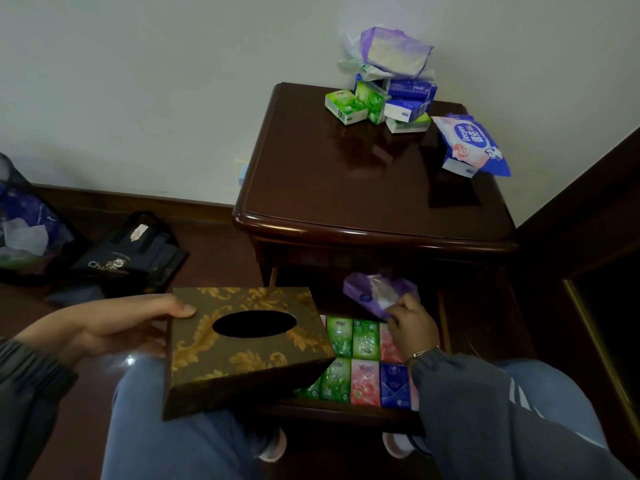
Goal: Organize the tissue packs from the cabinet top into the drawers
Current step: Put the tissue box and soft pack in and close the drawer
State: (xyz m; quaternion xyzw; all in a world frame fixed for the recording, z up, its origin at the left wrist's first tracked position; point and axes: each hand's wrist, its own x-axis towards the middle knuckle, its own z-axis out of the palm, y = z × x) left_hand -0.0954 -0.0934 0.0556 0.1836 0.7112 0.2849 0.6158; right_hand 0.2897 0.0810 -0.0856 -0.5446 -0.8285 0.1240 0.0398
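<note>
A dark wooden cabinet (346, 188) stands against the wall with its drawer (346, 415) pulled open. Rows of green, pink and blue tissue packs (363, 368) fill the drawer. My right hand (412, 327) pinches a purple tissue pack (367, 296) over the drawer's back part. My left hand (114, 327) grips a brown and gold tissue box (242, 351) by its left side, above my lap and the drawer's front left corner. On the cabinet top, at the back, lie green and blue packs (381, 102), an opened purple pack (394, 53) and a wet-wipe pack (471, 143).
Dark bags (128, 258) lie on the floor at the left by the wall. A mesh bag (24, 223) is at the far left. Dark wooden furniture (588, 237) flanks the cabinet on the right. My knees are under the drawer front.
</note>
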